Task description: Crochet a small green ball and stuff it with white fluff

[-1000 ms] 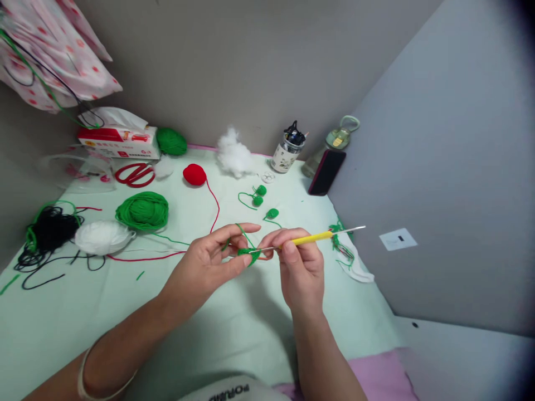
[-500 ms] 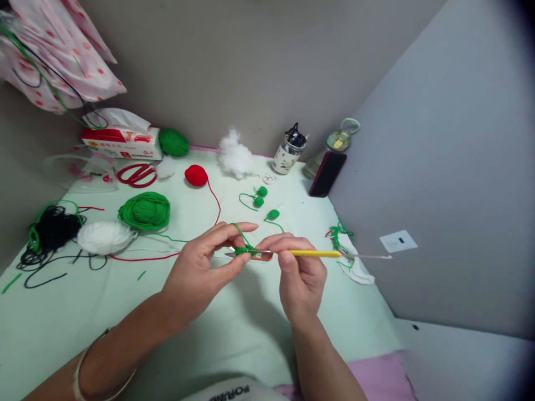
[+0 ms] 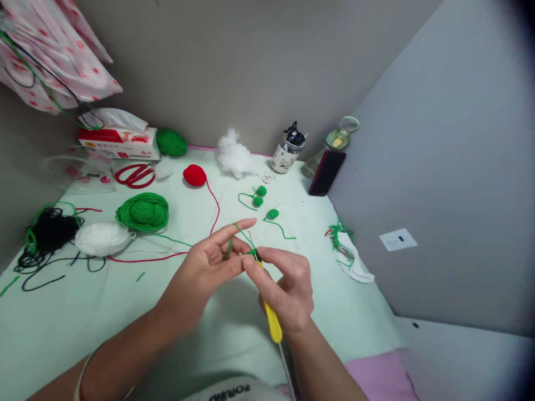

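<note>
My left hand (image 3: 209,259) pinches a small green crocheted piece (image 3: 253,253) between thumb and fingers, its index finger raised with green yarn (image 3: 239,229) running over it. Closed around a yellow-handled crochet hook (image 3: 272,323), my right hand (image 3: 288,284) sits against the left fingertips. The hook's thin metal tip points up and away at the green piece, while its other metal end slants down toward my body. Fingers hide much of the crocheted piece. Just beyond my hands lie small green crocheted balls (image 3: 258,201) and another one (image 3: 272,214) with a yarn tail.
To the left are a green skein (image 3: 142,211), white yarn (image 3: 104,238), tangled black yarn (image 3: 54,225) and red scissors (image 3: 134,176). Behind stand a red ball (image 3: 194,175), white stuffing (image 3: 234,156), a jar (image 3: 286,156), a phone (image 3: 327,173) and a bottle (image 3: 337,139). Yarn scraps (image 3: 339,239) lie right.
The crochet hook has swung from lying level, pointing left, to a steep slant with its handle toward me. My right hand has turned and moved slightly left; my left hand still pinches the green piece.
</note>
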{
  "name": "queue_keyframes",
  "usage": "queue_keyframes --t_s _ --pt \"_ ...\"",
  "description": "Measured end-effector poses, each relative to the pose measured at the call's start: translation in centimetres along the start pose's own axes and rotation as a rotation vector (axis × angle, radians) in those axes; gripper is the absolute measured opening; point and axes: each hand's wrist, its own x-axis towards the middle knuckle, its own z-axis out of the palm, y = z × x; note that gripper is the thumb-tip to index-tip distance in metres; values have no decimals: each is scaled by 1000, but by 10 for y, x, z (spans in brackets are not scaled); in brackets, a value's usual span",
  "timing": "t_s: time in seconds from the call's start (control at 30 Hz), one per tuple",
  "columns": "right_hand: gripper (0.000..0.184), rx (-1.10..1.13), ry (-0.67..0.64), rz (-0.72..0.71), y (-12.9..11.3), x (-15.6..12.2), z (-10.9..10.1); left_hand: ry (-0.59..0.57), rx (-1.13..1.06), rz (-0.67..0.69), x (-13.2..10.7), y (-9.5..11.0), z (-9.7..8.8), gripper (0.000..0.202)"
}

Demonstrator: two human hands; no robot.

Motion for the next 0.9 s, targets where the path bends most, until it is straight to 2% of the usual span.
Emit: queue_keyframes --t_s 0.03,0.1,0.2,0.27,0.37,0.5,0.57,0.63,0.77,0.83,0.9 --pt "34 47 23 24 0 1 0 -53 -106 -71 1 0 -1 51" --pt "26 249 77 177 2 5 -1 -96 -228 -147 4 0 -3 48" --pt "21 619 132 463 6 14 -1 -46 -246 -97 7 3 -6 41" --pt "19 791 131 564 8 17 0 -47 -198 -55 7 3 -6 38" --pt "17 830 60 580 9 18 2 -64 -83 -17 5 -1 -4 33" --pt "20 758 20 567 7 13 4 25 14 52 4 -6 -3 32" --pt "19 739 15 550 6 11 4 27 2 39 6 -6 -2 36" --pt "17 803 28 580 7 11 5 -12 -66 -14 7 -4 -3 40" --pt "15 1099 96 825 13 15 4 -212 -264 -158 10 -1 -7 37" --pt "17 1196 90 931 15 18 2 -317 -328 -186 11 0 -9 33" --pt "19 1268 66 999 17 19 1 -370 -335 -183 12 -1 -10 32"
